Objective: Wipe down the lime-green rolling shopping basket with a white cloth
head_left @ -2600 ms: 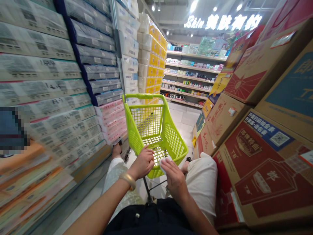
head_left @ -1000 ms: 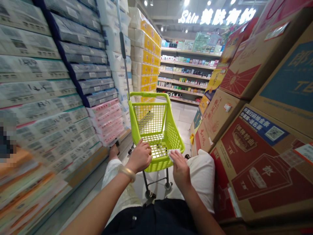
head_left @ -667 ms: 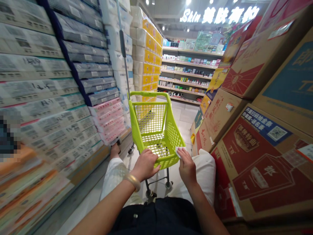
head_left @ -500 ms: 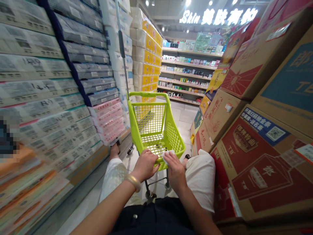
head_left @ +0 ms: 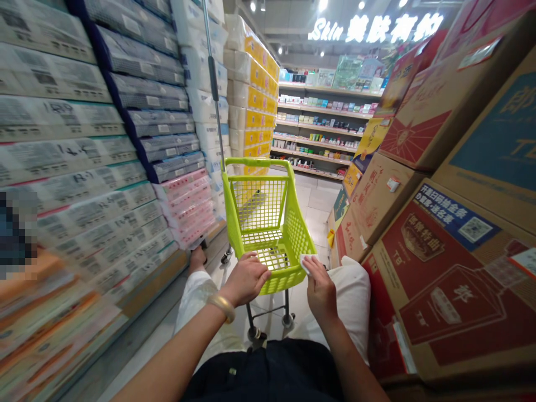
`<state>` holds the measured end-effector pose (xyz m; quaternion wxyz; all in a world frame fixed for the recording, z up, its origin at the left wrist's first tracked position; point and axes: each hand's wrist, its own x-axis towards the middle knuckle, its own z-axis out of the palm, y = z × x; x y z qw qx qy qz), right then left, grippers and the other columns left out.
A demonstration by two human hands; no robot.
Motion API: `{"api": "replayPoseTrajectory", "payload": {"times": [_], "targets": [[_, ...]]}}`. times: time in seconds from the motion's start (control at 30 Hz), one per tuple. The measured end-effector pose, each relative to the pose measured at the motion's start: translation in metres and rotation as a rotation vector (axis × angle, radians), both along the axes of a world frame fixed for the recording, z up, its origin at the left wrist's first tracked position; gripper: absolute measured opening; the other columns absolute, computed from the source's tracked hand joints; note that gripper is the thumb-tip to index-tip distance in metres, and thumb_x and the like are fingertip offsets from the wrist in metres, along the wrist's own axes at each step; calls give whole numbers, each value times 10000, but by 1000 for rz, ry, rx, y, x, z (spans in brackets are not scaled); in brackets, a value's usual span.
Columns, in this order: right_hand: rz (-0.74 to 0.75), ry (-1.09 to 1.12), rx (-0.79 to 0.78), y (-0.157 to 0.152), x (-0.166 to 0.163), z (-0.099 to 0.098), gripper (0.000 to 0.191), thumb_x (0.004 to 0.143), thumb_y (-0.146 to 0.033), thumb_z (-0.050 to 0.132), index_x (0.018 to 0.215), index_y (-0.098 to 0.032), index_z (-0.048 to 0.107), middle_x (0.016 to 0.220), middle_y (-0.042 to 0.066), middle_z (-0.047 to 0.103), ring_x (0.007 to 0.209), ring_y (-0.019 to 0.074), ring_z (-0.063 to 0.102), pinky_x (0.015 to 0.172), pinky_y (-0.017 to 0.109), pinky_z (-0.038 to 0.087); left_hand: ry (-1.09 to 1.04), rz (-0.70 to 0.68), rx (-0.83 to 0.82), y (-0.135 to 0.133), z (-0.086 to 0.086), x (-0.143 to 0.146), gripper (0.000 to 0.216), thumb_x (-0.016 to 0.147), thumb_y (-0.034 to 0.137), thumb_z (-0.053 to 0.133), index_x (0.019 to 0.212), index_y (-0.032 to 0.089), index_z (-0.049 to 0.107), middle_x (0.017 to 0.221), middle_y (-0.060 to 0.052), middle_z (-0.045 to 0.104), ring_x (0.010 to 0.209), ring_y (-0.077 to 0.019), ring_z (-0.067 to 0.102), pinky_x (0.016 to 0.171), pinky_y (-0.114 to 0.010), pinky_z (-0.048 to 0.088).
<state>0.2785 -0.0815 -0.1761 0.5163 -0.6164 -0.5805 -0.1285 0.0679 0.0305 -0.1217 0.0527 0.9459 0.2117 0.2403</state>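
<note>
A lime-green plastic shopping cart (head_left: 298,237) stands between my knees, its basket of open grid walls facing up. My left hand (head_left: 248,279), with a gold bangle (head_left: 221,307) at the wrist, is closed over the near rim at its left part. At the near right corner of the rim, my right hand (head_left: 320,282) presses a folded white cloth or tissue (head_left: 305,263) against the plastic. Its fingers lie over the white piece and hide part of it. A thin metal pole (head_left: 213,78) with a dark grip rises at the cart's far left corner.
Stacked paper packs (head_left: 62,123) wall the left side, with yellow-and-white packs (head_left: 253,100) farther on. Large cartons (head_left: 444,279) rise close on the right. Shelves of small goods (head_left: 322,120) stand at the aisle's end, across a tiled floor (head_left: 312,198).
My right hand has slid right along the near rim with the white cloth or tissue, from near the middle to the corner. My left hand stays on the rim.
</note>
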Motion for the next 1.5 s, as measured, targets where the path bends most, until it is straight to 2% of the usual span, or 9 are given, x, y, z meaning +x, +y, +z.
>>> {"api": "replayPoseTrajectory", "payload": {"times": [0.17, 0.33, 0.4, 0.6, 0.8, 1.03, 1.23, 1.43, 1.5], "targets": [[18, -41, 12, 4, -23, 3, 388, 930, -100, 421, 1174, -225, 695, 1199, 88, 711, 1220, 245, 611, 1052, 498, 487, 23, 71, 18, 14, 1, -24, 440, 969, 302, 352, 607, 205, 583, 612, -17, 626, 675, -171, 547, 899, -378, 406], [234, -178, -34, 9, -64, 5, 439, 929, -69, 412, 1250, -253, 649, 1245, 57, 691, 1243, 212, 594, 1076, 453, 474, 65, 128, 46, 24, 2, -39, 442, 972, 302, 350, 618, 208, 597, 602, -15, 628, 658, -167, 558, 848, -357, 405], [251, -190, -33, 7, -61, 7, 452, 924, -61, 414, 1258, -260, 643, 1237, 55, 695, 1236, 207, 600, 1067, 443, 484, 79, 139, 55, 24, 3, -39, 447, 975, 299, 348, 618, 208, 601, 600, -15, 633, 647, -164, 565, 841, -353, 404], [40, -118, -2, 2, -40, 9, 383, 936, -96, 414, 1174, -214, 690, 1184, 96, 718, 1220, 262, 611, 1013, 494, 518, 92, 199, 75, 14, 2, -25, 484, 986, 296, 320, 615, 201, 616, 613, -35, 662, 622, -172, 578, 818, -367, 402], [266, -217, -33, 5, -69, 10, 443, 918, -59, 416, 1238, -249, 656, 1217, 58, 706, 1250, 211, 588, 1056, 433, 496, 119, 262, 87, 0, 1, -13, 472, 981, 266, 331, 639, 186, 646, 622, -57, 679, 642, -185, 605, 838, -385, 402], [1, -130, 15, -5, -40, 9, 393, 930, -69, 402, 1156, -200, 696, 1173, 94, 723, 1223, 255, 609, 1016, 480, 518, 143, 300, 86, -12, 5, -9, 481, 980, 258, 333, 640, 171, 662, 632, -86, 693, 645, -203, 626, 842, -401, 420], [247, -228, -27, -2, -66, 9, 460, 911, -48, 403, 1263, -235, 633, 1249, 60, 688, 1242, 212, 595, 1054, 443, 499, 136, 310, 100, -27, 2, 3, 446, 969, 217, 346, 663, 168, 666, 639, -78, 692, 673, -199, 632, 873, -402, 421], [-5, -81, 45, -13, -25, 7, 420, 932, -57, 398, 1202, -218, 677, 1189, 93, 715, 1261, 247, 578, 1060, 504, 481, 126, 317, 121, -34, 2, 10, 490, 975, 217, 334, 595, 172, 641, 574, -73, 654, 626, -195, 602, 841, -401, 426], [21, -84, 43, -16, -29, 5, 418, 931, -57, 410, 1213, -221, 671, 1194, 90, 713, 1269, 243, 572, 1062, 493, 483, 118, 327, 126, -34, 2, 11, 489, 972, 220, 341, 592, 169, 644, 571, -79, 650, 629, -199, 603, 846, -409, 424]]}}
